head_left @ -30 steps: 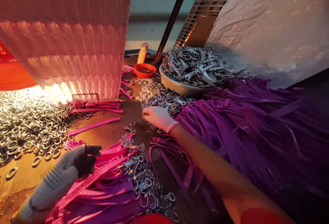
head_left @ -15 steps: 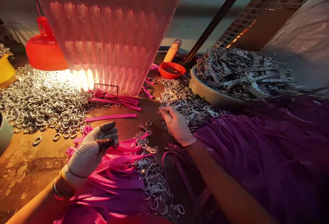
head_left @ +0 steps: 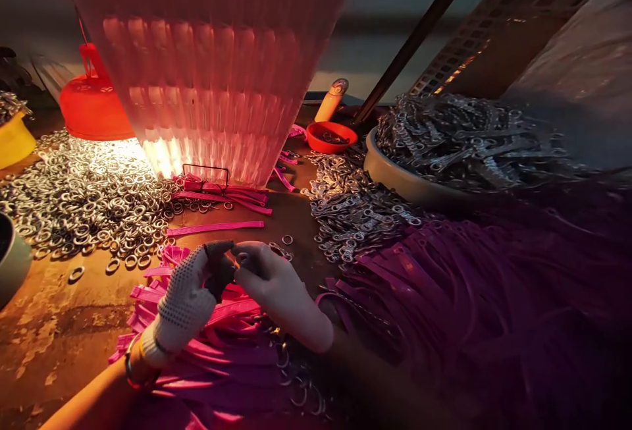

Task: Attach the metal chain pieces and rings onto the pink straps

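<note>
My left hand (head_left: 190, 298), in a white dotted glove with dark fingertips, is closed in a pinch. Its fingertips meet those of my right hand (head_left: 279, 292), which wears a thin pale glove and is also closed. A small metal piece (head_left: 241, 259) shows between the right fingers; its exact kind is hard to see. Whatever the left fingers grip is hidden. Below both hands lies a heap of pink straps (head_left: 217, 357), with metal rings and clasps (head_left: 301, 384) at their right ends. One single pink strap (head_left: 217, 227) lies just beyond my hands.
Loose metal rings (head_left: 99, 206) spread at left beneath a red lamp (head_left: 96, 104). A translucent corrugated sheet (head_left: 212, 87) hangs ahead. Metal clasps (head_left: 345, 206) are piled at right, beside a heaped basin (head_left: 405, 183), a red bowl (head_left: 316, 140) and purple straps (head_left: 469, 298).
My right hand has moved left and towards me from the clasp pile to meet my left hand. The left hand has turned and shifted slightly right, its fingers now drawn together.
</note>
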Demonstrator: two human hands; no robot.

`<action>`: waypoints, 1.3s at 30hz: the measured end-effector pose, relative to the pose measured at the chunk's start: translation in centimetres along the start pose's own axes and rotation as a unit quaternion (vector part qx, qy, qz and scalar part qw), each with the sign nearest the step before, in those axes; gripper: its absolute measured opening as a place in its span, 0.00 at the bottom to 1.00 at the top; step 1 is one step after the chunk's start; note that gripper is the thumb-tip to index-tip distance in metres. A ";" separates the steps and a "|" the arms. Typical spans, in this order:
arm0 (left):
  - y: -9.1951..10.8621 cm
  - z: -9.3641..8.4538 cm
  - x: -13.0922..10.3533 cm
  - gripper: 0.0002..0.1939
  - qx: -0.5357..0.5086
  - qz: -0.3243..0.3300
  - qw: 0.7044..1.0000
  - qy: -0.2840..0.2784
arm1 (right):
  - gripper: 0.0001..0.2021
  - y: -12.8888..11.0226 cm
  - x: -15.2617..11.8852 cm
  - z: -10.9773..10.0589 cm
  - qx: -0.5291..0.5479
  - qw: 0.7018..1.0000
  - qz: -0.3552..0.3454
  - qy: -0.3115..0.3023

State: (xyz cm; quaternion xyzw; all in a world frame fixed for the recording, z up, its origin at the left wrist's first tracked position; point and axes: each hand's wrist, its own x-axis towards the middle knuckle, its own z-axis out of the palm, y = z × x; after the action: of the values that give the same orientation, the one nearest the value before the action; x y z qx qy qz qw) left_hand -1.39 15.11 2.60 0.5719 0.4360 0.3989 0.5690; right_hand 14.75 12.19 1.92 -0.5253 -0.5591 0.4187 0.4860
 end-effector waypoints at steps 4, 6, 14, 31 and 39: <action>0.3 0.2 0.1 0.21 -0.091 -0.064 0.993 -0.034 | 0.14 -0.4 -0.7 0.2 -0.207 0.975 -0.084 -0.008; 0.5 0.4 0.2 0.23 -0.132 -0.098 0.986 -0.032 | 0.11 -0.4 -0.8 0.5 -0.341 0.933 -0.115 -0.002; 1.8 1.7 1.7 0.24 -0.136 -0.150 0.978 -0.045 | 0.13 -1.1 -0.2 -0.4 -0.410 0.911 0.005 -0.033; -3.6 5.2 14.5 0.06 0.366 -0.049 0.918 -0.144 | 0.13 2.6 1.5 -4.7 -0.154 0.984 -0.036 0.086; -0.6 -2.1 6.8 0.19 -0.009 -0.130 0.984 -0.123 | 0.14 0.1 3.1 -1.9 -0.389 0.916 -0.095 -0.024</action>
State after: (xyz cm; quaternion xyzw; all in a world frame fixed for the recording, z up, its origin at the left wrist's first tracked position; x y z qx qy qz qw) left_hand -1.34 22.18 1.76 0.5500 0.4302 0.2519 0.6701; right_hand 16.76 15.17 2.46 -0.6071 -0.7365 0.1328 0.2671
